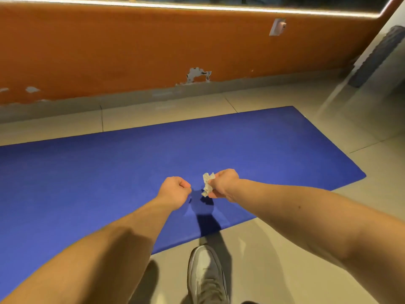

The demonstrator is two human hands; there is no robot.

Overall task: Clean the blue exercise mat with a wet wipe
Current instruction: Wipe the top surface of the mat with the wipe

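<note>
Right hand [223, 184] grips the crumpled wipe [207, 184] above the blue mat [109, 172]; left hand [174, 189] hovers just beside it, fingers curled on nothing. Looks like the wipe is being readied, no wiping yet. Next it needs lowering flat onto the mat. The mat lies on the tiled floor [285, 249], long axis running lower left to upper right.

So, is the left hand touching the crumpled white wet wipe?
Apart: the head view shows blue exercise mat between the left hand and crumpled white wet wipe; only the right hand holds it.
</note>
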